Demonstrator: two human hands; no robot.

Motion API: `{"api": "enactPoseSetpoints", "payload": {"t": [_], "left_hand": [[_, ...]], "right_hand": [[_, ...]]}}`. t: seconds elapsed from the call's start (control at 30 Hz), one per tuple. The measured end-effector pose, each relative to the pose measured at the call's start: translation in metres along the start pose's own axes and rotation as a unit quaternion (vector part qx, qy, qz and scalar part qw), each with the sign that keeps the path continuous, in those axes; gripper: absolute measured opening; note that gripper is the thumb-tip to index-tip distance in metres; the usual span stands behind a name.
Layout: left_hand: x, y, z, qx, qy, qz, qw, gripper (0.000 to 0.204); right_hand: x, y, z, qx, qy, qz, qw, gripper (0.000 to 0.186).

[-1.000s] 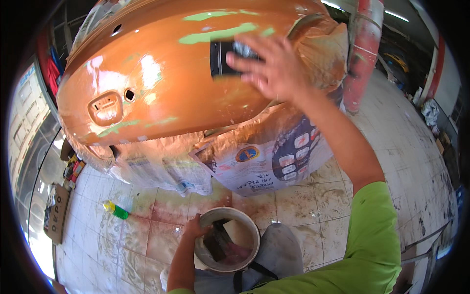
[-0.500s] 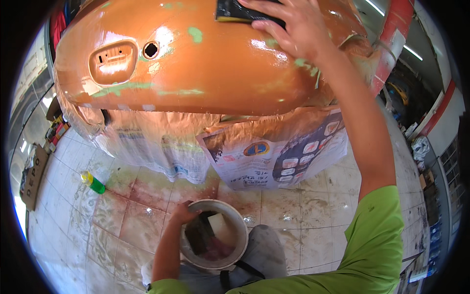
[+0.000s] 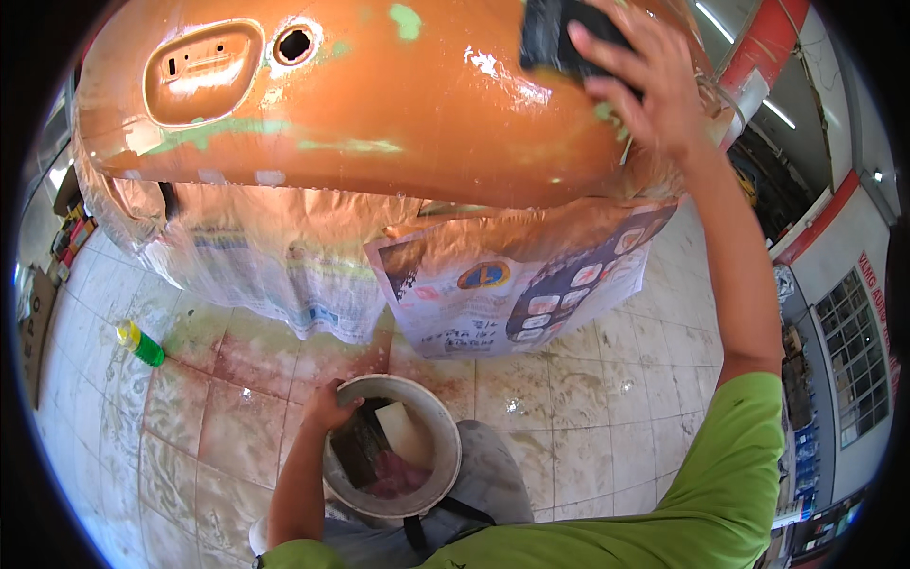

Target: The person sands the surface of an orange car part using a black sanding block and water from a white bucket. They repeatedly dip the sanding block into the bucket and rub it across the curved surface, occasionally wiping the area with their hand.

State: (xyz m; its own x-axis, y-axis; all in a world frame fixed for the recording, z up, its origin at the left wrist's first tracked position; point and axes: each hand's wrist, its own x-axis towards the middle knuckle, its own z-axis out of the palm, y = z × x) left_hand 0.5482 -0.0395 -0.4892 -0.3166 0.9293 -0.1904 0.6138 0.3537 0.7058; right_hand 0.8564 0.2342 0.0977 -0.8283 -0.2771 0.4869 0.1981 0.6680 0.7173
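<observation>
Right fingers (image 3: pixel 609 59) slightly apart on black block (image 3: pixel 554 38)

The smeared, pale tiled floor (image 3: pixel 607 408) carries a green bottle (image 3: pixel 142 345) with a yellow top.

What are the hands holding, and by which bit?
The right fingers hold a black block by its right-hand end; the left fingers hold the bucket by its upper-left rim.

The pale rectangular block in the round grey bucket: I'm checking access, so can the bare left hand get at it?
Probably yes, if the left hand leaves the rim of the bucket: the top is open and the pale block lies largely uncovered.
</observation>
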Motion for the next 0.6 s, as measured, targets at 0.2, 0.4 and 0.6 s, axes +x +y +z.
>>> {"api": "enactPoseSetpoints", "payload": {"t": [0.2, 0.4, 0.6], "left_hand": [[-0.006, 0.014, -0.015, 0.006, -0.012, -0.016, 1.000, 0.072], [0.003, 0.022, 0.002, 0.038, -0.020, -0.011, 0.999, 0.077], [-0.015, 0.010, -0.012, 0.007, -0.017, -0.010, 1.000, 0.080]], "right_hand": [[0.044, -0.004, 0.006, -0.012, 0.026, 0.044, 0.999, 0.054], [0.043, 0.011, -0.004, -0.013, 0.056, 0.051, 0.997, 0.054], [0.017, -0.004, 0.006, 0.058, 0.051, 0.005, 0.997, 0.053]]}}
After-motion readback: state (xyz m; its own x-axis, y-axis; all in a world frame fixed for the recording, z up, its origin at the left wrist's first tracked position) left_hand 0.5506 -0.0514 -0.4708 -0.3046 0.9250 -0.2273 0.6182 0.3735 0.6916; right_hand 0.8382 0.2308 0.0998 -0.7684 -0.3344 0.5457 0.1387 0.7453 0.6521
